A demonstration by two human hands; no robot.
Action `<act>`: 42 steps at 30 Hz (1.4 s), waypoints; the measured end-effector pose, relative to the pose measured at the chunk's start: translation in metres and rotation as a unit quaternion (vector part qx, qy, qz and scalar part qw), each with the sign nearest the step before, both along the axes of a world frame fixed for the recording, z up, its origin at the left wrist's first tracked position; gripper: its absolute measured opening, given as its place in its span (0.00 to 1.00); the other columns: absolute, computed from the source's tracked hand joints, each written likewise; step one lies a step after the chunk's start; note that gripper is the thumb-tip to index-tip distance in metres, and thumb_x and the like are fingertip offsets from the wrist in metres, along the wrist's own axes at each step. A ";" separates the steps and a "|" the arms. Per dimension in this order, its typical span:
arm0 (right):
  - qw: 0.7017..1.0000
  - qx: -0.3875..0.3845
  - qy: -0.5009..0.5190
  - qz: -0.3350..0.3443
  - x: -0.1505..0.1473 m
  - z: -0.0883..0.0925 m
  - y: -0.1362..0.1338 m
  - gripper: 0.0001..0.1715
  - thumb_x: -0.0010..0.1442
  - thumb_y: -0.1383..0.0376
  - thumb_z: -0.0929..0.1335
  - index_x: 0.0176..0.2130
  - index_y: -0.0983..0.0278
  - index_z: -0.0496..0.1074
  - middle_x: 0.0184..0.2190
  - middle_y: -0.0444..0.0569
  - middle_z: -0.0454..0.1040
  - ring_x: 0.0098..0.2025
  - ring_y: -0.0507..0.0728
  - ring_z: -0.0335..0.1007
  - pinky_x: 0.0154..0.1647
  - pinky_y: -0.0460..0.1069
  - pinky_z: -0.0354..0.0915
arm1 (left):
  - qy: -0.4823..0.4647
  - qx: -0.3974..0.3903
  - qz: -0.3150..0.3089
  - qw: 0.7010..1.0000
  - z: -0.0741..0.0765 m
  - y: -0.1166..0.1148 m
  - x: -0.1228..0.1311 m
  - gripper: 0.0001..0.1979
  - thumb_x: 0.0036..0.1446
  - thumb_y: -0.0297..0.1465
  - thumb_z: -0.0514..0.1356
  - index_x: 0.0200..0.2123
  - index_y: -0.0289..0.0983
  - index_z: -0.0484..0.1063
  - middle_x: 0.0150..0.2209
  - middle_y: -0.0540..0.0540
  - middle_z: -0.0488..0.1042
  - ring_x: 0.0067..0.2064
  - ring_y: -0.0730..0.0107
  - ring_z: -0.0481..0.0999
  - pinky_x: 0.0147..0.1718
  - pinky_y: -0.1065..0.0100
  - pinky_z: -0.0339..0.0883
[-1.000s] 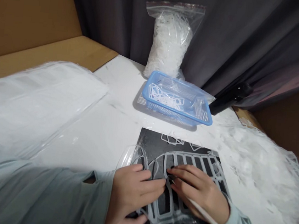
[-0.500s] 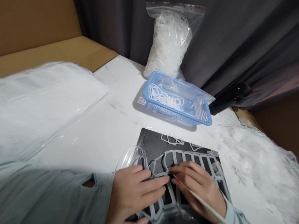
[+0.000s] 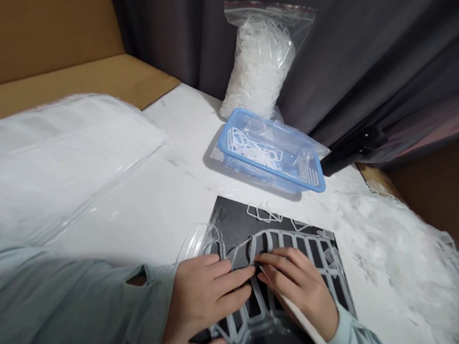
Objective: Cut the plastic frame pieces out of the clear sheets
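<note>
Right hand [image 3: 297, 288]: pinching a thin, off-white, stick-like tool [image 3: 319, 337].
Left hand [image 3: 205, 301]: palm down, fingers extended, fingertips just beside the right's.
Translucent, ladder-shaped plastic sheet [image 3: 296, 235]: under both hands' fingers.
Tool's change: its rear end has swung leftward, toward the wearer; the sheet remains under the fingers, so work there seems unfinished.
Flat black mat [image 3: 228, 216]: beneath hands and sheet.
Blue, perforated plastic basket [image 3: 271, 168]: beyond the hands, unmoved.
</note>
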State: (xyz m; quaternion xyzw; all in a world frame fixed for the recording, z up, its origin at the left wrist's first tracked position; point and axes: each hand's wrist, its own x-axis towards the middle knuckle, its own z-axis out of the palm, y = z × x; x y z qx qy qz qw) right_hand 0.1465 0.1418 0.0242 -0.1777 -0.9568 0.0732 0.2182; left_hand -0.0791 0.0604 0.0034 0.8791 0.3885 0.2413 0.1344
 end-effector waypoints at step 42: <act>0.995 0.063 -0.012 -0.072 -0.008 -0.006 -0.011 0.06 0.69 0.72 0.65 0.39 0.65 0.71 0.46 0.52 0.79 0.46 0.61 0.71 0.54 0.63 0.59 | 0.036 -0.037 -0.003 0.999 0.009 0.002 0.002 0.27 0.50 0.39 0.64 0.53 0.38 0.68 0.57 0.45 0.72 0.43 0.61 0.73 0.40 0.58 0.66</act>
